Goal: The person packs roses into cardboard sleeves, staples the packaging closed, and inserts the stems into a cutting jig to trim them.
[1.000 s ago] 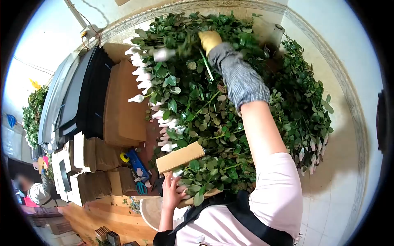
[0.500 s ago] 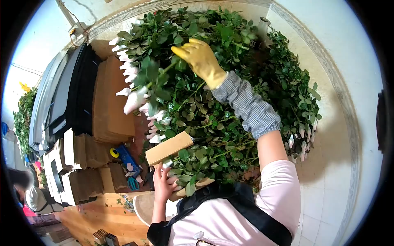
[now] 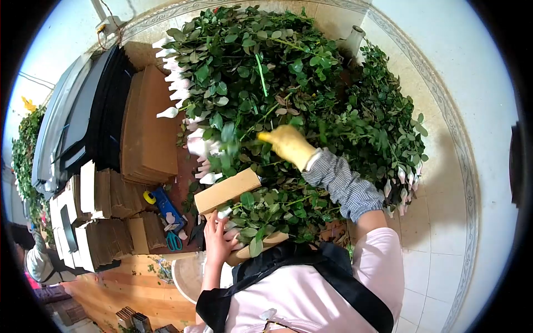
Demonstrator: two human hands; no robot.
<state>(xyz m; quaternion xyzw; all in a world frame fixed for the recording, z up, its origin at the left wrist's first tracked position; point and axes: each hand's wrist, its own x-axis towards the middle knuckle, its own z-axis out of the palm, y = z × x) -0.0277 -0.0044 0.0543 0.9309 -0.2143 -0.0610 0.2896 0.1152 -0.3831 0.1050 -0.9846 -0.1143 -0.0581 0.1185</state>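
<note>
My right hand (image 3: pixel 290 147), in a yellow glove, is closed on the stem of a rose (image 3: pixel 198 145). The rose's blurred leaves and white-sleeved head point left. Below it, my bare left hand (image 3: pixel 218 240) rests with its fingers apart against the sleeved rose heads (image 3: pixel 224 213) of a leafy bunch (image 3: pixel 277 208). That bunch lies between an upright cardboard flap (image 3: pixel 227 191) and a lower cardboard edge (image 3: pixel 258 248). Behind both hands spreads a big pile of leafy roses (image 3: pixel 250 72), with white-sleeved heads along its left side.
Left of the pile stand large cardboard sheets (image 3: pixel 147 125) and stacked smaller cardboard pieces (image 3: pixel 102 241). Blue-handled scissors (image 3: pixel 174 241) and a blue tool (image 3: pixel 167 206) lie beside them. More roses (image 3: pixel 402 180) stand along the right wall. Another person's sleeve (image 3: pixel 40 258) shows at far left.
My right hand has come down and slightly right, bringing the rose lower toward the cardboard flap. My left hand stays at the bunch. The view has shifted slightly.
</note>
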